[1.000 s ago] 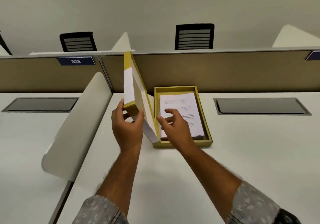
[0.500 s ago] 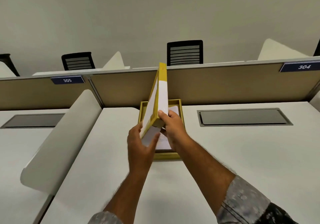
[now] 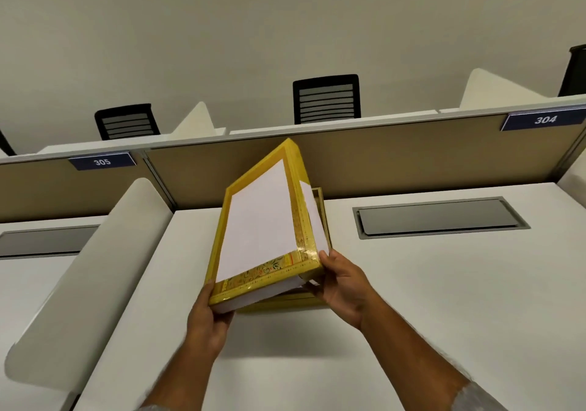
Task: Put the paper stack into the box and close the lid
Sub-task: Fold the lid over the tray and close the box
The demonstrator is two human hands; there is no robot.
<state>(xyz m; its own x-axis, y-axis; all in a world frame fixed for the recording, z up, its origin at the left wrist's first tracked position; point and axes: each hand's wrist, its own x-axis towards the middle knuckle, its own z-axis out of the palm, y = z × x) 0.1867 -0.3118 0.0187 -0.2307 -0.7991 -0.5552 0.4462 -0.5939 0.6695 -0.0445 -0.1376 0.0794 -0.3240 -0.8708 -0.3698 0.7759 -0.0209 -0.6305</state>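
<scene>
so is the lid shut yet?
No. The lid is tilted above the box, held by both hands at its near corners.

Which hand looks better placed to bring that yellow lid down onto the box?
Probably the left hand. It holds the lid's near left corner, the side tilted up and away from the box. The right hand grips the lower corner just above the box, acting more as a pivot.
</scene>
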